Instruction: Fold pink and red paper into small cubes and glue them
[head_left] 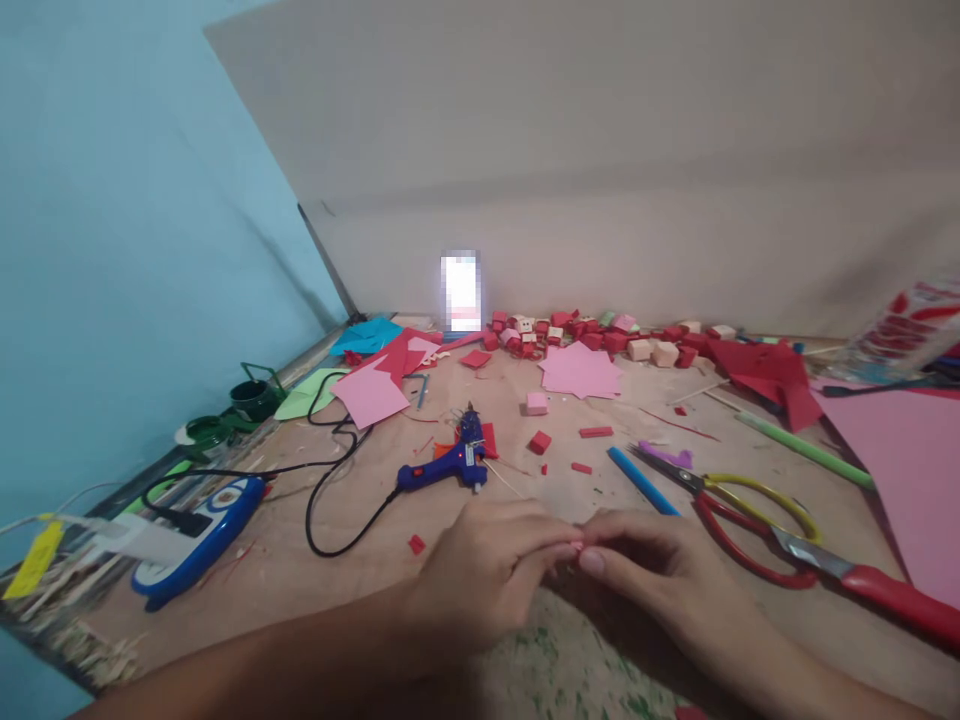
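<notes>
My left hand (pixel 491 565) and my right hand (pixel 664 570) meet fingertip to fingertip near the table's front. Both are closed in a pinch on a small pinkish-red paper piece (pixel 577 547), mostly hidden by the fingers. Beyond them lie a pink paper cube (pixel 536 403), a red paper cube (pixel 540 442) and a red paper strip (pixel 596 432). A blue glue gun (pixel 442 468) rests ahead of my left hand, its small red light showing. Scissors (pixel 757 520) with yellow and red handles lie open to the right of my right hand, near a blue stick (pixel 641 480).
A blue-and-white power strip (pixel 202 540) with cords sits at left. Behind are several small paper cubes (pixel 615 342), pink paper sheets (pixel 581 370) and a lit phone screen (pixel 460 290). At right are a red-handled tool (pixel 892 595), a green stick (pixel 810 450) and a plastic bottle (pixel 911 320).
</notes>
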